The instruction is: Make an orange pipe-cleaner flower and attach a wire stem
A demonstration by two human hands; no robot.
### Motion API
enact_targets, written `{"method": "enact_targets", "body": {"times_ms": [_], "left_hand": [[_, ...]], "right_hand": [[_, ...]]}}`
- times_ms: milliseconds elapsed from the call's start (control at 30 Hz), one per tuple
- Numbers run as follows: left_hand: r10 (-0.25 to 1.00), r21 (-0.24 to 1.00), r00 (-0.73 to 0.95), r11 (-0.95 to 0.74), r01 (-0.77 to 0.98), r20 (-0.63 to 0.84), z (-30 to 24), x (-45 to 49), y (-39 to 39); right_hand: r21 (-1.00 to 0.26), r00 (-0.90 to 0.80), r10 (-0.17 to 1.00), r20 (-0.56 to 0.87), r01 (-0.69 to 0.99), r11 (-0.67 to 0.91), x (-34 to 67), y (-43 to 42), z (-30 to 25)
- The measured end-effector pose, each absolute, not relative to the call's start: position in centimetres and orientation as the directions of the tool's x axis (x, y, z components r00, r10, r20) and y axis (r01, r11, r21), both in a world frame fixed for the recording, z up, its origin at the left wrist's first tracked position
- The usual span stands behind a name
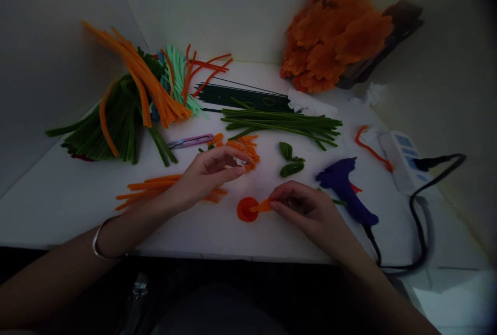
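Note:
My right hand (306, 208) pinches the tail of an orange pipe cleaner wound into a flat coil (246, 209) that rests on the white table (58, 195). My left hand (212, 172) hovers just above a small heap of short orange pipe cleaner pieces (244, 147), its fingers curled together at the tips; whether it holds a piece is hidden. A silver bangle circles my left wrist. Straight orange pieces (149, 190) lie under that forearm.
A blue glue gun (345, 187) lies right of my right hand, its black cord running to a white power strip (402, 156). Green stems (283, 122), green leaf shapes (290, 161), purple snips (190, 141), bundled green and orange pipe cleaners (124, 102) and finished orange flowers (334, 29) surround them.

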State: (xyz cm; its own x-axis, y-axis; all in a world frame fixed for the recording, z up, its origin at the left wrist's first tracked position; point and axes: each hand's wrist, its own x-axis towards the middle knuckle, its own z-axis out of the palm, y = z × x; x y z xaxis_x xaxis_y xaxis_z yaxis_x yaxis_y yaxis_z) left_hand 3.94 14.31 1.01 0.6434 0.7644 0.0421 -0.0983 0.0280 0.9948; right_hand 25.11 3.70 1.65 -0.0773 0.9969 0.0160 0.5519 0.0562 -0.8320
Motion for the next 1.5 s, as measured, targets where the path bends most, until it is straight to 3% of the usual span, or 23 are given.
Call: {"method": "enact_targets", "body": {"times_ms": [267, 433, 567, 700, 867, 967, 1133, 1300, 1400, 1500], "left_hand": [[0.759, 0.983, 0.635, -0.185, -0.004, 0.145, 1.3, 4.0, 14.1], [0.698, 0.933, 0.689, -0.349, 0.089, 0.195, 1.2, 3.7, 13.8], [0.638, 0.87, 0.704, -0.49, 0.058, 0.312, 1.0, 3.7, 13.8], [0.613, 0.85, 0.722, -0.522, 0.067, 0.32, 1.0, 3.9, 13.8], [0.597, 0.841, 0.75, -0.53, 0.105, 0.283, 1.1, 4.0, 13.7], [0.605, 0.822, 0.739, -0.556, 0.124, 0.298, 0.9, 4.0, 13.8], [0.701, 0.837, 0.649, -0.517, 0.177, 0.296, 0.7, 3.8, 14.3], [0.637, 0.805, 0.707, -0.571, 0.163, 0.308, 1.1, 3.8, 14.2], [0.636, 0.793, 0.714, -0.579, 0.189, 0.294, 1.3, 3.7, 14.0], [0.65, 0.757, 0.691, -0.612, 0.228, 0.317, 1.2, 3.4, 14.1]], "right_hand": [[-0.601, -0.152, 0.952, 0.264, 0.747, 0.286, 24.2, 4.4, 1.7], [-0.603, -0.162, 0.931, 0.327, 0.722, 0.338, 22.9, 5.4, 2.2], [-0.596, -0.162, 0.91, 0.381, 0.709, 0.375, 22.7, 5.6, 2.2], [-0.57, -0.197, 0.908, 0.369, 0.725, 0.388, 23.1, 5.3, 2.1], [-0.273, -0.32, 0.858, 0.402, 0.852, 0.447, 22.8, 5.1, 1.9], [-0.206, -0.368, 0.84, 0.397, 0.857, 0.473, 22.6, 5.1, 2.0], [-0.327, -0.388, 0.849, 0.358, 0.8, 0.503, 23.0, 4.9, 2.1], [-0.462, -0.231, 0.834, 0.501, 0.743, 0.484, 23.8, 4.8, 2.5], [-0.569, -0.129, 0.87, 0.476, 0.71, 0.416, 24.3, 4.6, 3.5], [-0.599, -0.088, 0.88, 0.467, 0.701, 0.388, 25.0, 4.3, 4.5]]}}
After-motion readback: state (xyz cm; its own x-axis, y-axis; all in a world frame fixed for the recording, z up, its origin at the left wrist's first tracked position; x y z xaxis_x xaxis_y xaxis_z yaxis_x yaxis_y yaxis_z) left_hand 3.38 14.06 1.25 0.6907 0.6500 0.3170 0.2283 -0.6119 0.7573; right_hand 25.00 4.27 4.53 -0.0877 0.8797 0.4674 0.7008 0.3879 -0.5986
